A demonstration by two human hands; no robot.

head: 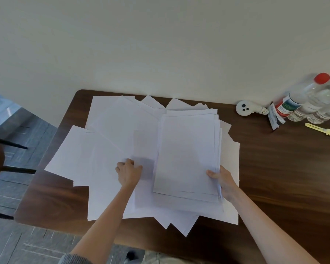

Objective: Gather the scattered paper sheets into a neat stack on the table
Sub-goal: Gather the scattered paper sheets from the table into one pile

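The gathering is partly done: the right hand (224, 182) holds the half-made stack (187, 153) with fingers closed on its edge, while the left hand (129, 173) pinches a loose sheet (111, 141) on the table (274, 168), which should next go onto that stack
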